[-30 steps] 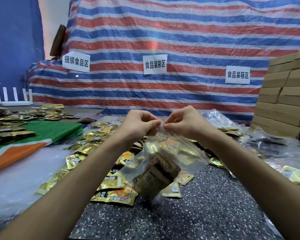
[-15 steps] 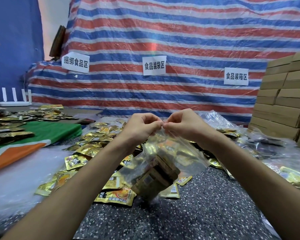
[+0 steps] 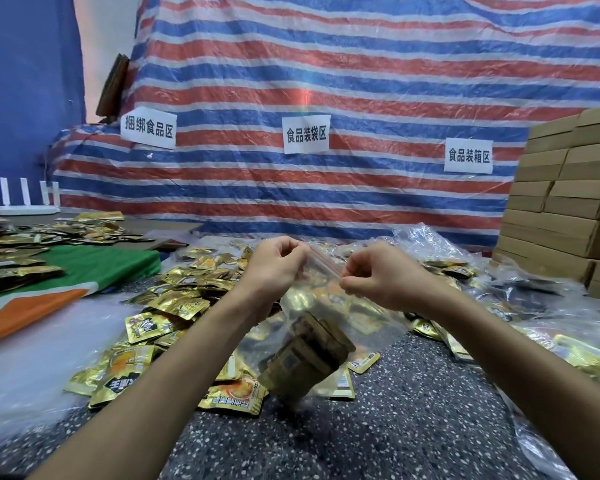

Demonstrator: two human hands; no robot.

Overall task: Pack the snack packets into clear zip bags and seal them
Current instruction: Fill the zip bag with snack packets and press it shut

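Striped tarp (image 3: 361,81) behind, speckled counter (image 3: 413,427) below: left hand (image 3: 274,268) and right hand (image 3: 378,282) are pinching the zip bag (image 3: 326,299) top, now sliding apart from the middle, so sealing is probably finishing. Inside it the snack packets (image 3: 312,351) are hanging, centre.

A clear zip bag (image 3: 361,317) with a red seal strip hangs tilted above the speckled surface (image 3: 413,427), a stack of gold-brown snack packets (image 3: 312,355) bunched in its lower corner. Beneath it, loose gold packets (image 3: 174,299) lie scattered.
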